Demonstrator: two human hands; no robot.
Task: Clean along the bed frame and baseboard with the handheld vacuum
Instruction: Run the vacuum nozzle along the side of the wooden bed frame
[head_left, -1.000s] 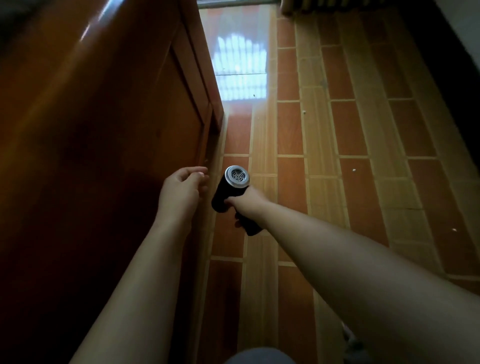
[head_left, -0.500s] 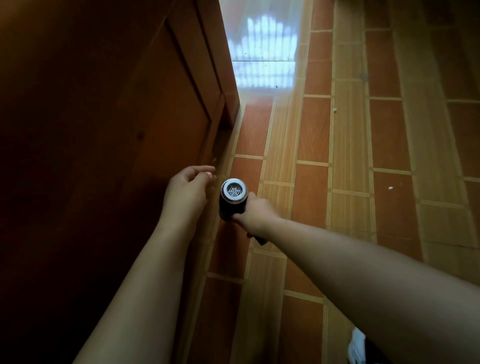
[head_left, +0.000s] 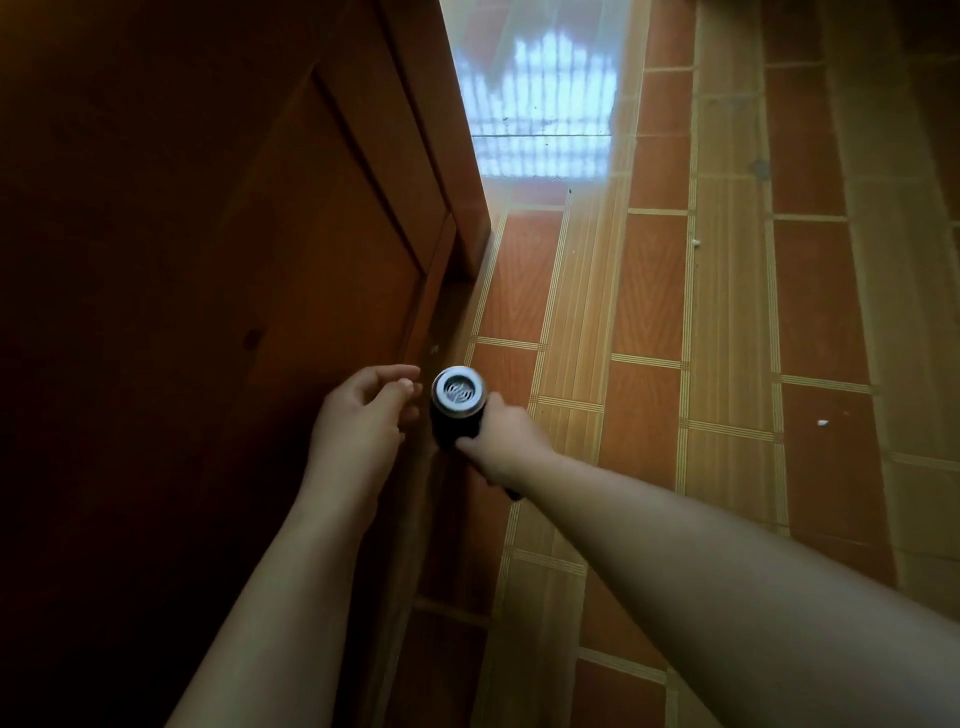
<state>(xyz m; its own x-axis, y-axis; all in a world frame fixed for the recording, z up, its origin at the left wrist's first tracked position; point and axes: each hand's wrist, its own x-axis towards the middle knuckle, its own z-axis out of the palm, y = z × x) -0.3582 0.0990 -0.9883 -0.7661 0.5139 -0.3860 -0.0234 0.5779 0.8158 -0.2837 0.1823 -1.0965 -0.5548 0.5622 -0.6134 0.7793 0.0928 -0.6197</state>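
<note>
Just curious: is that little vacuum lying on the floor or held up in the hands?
Held up. The right hand grips the vacuum; the left hand hovers open beside it.

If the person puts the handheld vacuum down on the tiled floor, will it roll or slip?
The handheld vacuum looks cylindrical, so lying on its side it may roll. The tiled floor is glossy, so it may also slide. The right hand holds it alone, suggesting it is fairly light.

Cam: one only, on my head, wide-angle.
Facing: fwd + steeply down at the floor (head_left: 649, 322).
Left of frame: bed frame (head_left: 291, 270) side, close up.
Near edge: my forearms come in from the bottom.
Shared views: n/a, single cam.
</note>
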